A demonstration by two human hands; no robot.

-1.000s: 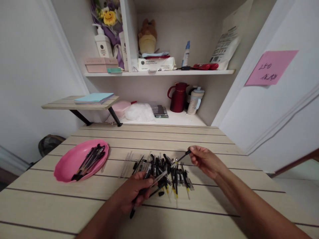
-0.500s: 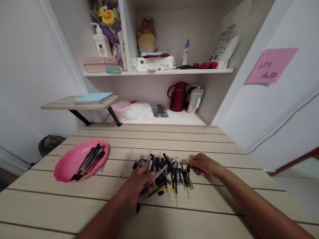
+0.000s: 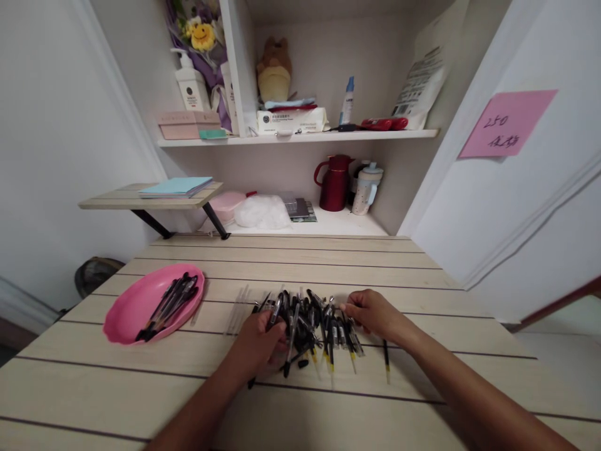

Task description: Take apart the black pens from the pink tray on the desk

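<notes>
A loose pile of black and clear pen parts (image 3: 305,319), with yellow-tipped ink refills among them, lies on the wooden table. At the pile's left side, my left hand (image 3: 260,344) is closed around a pen; its black end (image 3: 252,381) pokes out below the fingers. A clear barrel with a black end (image 3: 292,335) slants beside the fingertips. My right hand (image 3: 373,314) has thumb and forefinger pinched at the pile's right edge, their contents too small to make out. A refill (image 3: 386,361) juts from below this hand; whether it is held is hidden.
Several pens lie in a pink dish (image 3: 123,307) at left. Clear tubes (image 3: 236,311) lie left of the pile. Behind the table stand a small raised shelf (image 3: 150,199) with blue paper, a plastic bag (image 3: 263,212), a red jug (image 3: 334,183) and a tumbler (image 3: 366,189).
My left hand has moved slightly left, and the clear barrel has swung from slanting across it to nearly upright beside it. My right hand shifted left; a refill now shows below it.
</notes>
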